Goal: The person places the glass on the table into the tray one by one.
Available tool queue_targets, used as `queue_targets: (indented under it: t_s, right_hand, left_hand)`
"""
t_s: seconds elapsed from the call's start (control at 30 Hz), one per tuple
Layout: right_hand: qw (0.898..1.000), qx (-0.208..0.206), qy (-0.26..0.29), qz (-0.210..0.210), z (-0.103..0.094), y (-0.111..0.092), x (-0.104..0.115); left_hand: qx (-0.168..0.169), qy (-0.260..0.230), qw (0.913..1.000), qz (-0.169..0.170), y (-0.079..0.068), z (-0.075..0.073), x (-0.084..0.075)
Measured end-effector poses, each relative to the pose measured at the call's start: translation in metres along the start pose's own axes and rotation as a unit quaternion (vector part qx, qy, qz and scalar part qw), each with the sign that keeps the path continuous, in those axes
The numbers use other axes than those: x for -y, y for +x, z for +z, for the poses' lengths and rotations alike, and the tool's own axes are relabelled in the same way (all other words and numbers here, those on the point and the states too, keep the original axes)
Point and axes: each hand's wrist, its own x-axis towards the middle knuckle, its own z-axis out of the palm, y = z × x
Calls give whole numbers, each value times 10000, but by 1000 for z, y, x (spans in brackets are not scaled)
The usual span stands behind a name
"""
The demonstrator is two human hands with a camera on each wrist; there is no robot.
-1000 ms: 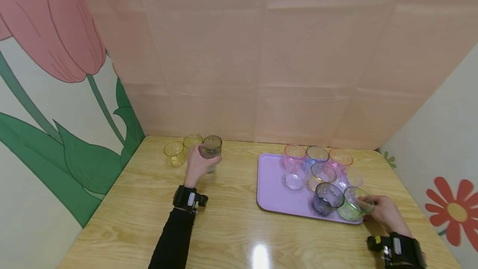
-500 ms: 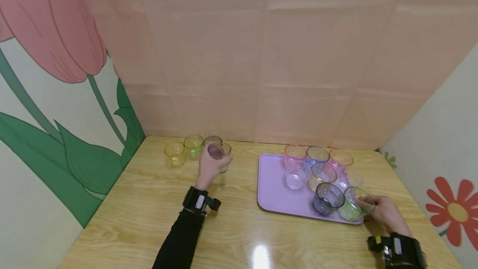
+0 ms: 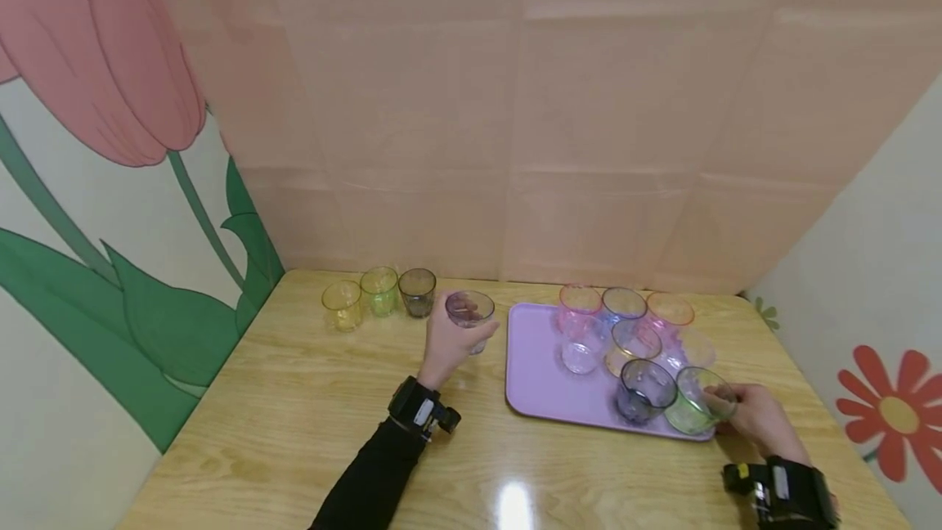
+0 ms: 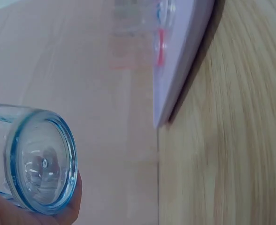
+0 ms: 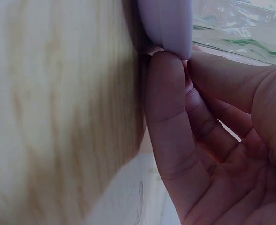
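Observation:
My left hand (image 3: 450, 342) grips a drinking glass (image 3: 471, 311) above the table, left of the purple tray (image 3: 526, 362). In the left wrist view the base of this glass (image 4: 45, 161) shows a blue tint, and its bottom is off the table. My right hand (image 3: 761, 419) is at the tray's near right corner. Its thumb and fingers pinch the edge of the tray (image 5: 168, 28), as the right wrist view shows. Close beside that hand, a green glass (image 3: 690, 415) stands on the tray, next to a dark blue-grey glass (image 3: 642, 403).
More coloured glasses, among them a pink-rimmed glass (image 3: 580, 298), crowd the tray's right part. At the table's back left stand a yellow glass (image 3: 343, 309), a green-yellow glass (image 3: 380, 293) and a smoky glass (image 3: 418, 294). A pink sheet (image 3: 515, 129) hangs behind the wooden table (image 3: 294, 432).
My left hand has carried its glass to the right, away from the smoky glass and towards the tray. My right hand has stayed at the tray's corner.

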Motion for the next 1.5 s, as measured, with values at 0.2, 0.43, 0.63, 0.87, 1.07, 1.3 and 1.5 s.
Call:
queue_targets:
  t_s: [0.2, 0.43, 0.63, 0.87, 1.07, 1.3, 1.5]
  right_hand:
    - [10000, 30, 86, -7, 2, 1, 0]
    - [10000, 49, 75, -42, 0, -1, 2]
    - [10000, -16, 30, -91, 1, -1, 0]
    - [10000, -38, 1, -74, 1, 2, -3]
    - [10000, 27, 1, 5, -1, 1, 0]
    - [9999, 96, 36, -46, -2, 1, -1]
    - [9998, 19, 24, -203, -2, 1, -3]
  left_hand:
    - [215, 164, 9996, 37, -7, 23, 3]
    - [521, 350, 9976, 296, -13, 60, 5]
    - [898, 640, 9939, 43, -22, 92, 6]
    - [1027, 1166, 9878, -121, -28, 109, 12]
    - [1206, 1398, 9821, -359, -31, 117, 14]
    - [1507, 1995, 9653, -756, -40, 125, 9]
    - [1565, 2568, 9507, -762, -40, 127, 12]
